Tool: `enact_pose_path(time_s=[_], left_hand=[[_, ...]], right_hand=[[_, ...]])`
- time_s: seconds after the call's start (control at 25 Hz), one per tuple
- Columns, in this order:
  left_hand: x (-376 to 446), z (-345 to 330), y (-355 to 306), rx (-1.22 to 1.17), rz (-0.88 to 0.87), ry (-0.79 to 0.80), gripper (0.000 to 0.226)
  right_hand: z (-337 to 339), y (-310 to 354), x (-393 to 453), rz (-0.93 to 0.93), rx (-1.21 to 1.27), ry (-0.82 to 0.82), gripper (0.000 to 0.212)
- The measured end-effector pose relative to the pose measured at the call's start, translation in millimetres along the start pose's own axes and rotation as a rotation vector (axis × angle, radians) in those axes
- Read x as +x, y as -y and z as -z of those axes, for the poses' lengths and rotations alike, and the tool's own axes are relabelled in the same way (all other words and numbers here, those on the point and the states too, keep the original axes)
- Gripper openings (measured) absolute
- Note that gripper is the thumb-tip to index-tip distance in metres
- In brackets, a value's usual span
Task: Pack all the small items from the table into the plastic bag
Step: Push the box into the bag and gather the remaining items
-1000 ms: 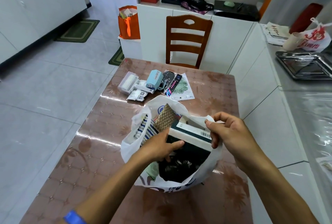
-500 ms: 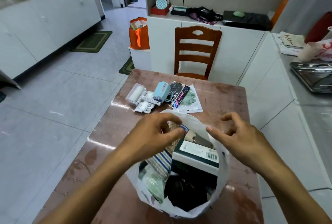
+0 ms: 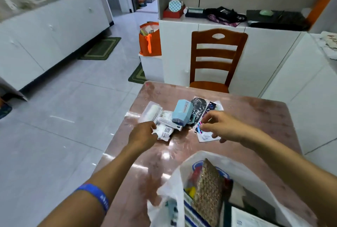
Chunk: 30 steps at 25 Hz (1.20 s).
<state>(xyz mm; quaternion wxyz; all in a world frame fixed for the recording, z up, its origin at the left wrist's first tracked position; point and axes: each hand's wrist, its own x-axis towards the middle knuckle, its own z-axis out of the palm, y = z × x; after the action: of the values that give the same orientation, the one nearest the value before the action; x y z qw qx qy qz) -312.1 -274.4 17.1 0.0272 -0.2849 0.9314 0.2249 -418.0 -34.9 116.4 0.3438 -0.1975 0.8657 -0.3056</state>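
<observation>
Hands, two [image 3: 144,134] [image 3: 217,126], reach one pile [image 3: 182,115]; one bag [image 3: 255,177].

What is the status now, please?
Left hand pinches white sachet. Right hand open above flat packets. Plastic bag open, part-filled. Nothing blocking.

Both hands [image 3: 144,133] [image 3: 218,126] at table [image 3: 255,113] items [image 3: 182,112].
</observation>
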Motion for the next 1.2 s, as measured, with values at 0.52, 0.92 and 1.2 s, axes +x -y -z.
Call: enact_pose_path(time_s=[0.52,0.92,1.2], left_hand=[[61.1,-88.7,7.9,-0.11,-0.069,0.207,0.019],[-64.3,8.7,-19.2,-0.462,-0.404,-0.032,0.015],[-86.9,26.2,-36.3,-0.469,-0.402,-0.003,0.019]], right_hand=[[-66.8,-64.1,194.9,-0.041,0.319,-0.306,0.086],[-58.9,-108.7,186.1,-0.047,-0.717,-0.121,0.057],[-40.8,-82.2,96.4,0.089,-0.426,-0.258,0.022]])
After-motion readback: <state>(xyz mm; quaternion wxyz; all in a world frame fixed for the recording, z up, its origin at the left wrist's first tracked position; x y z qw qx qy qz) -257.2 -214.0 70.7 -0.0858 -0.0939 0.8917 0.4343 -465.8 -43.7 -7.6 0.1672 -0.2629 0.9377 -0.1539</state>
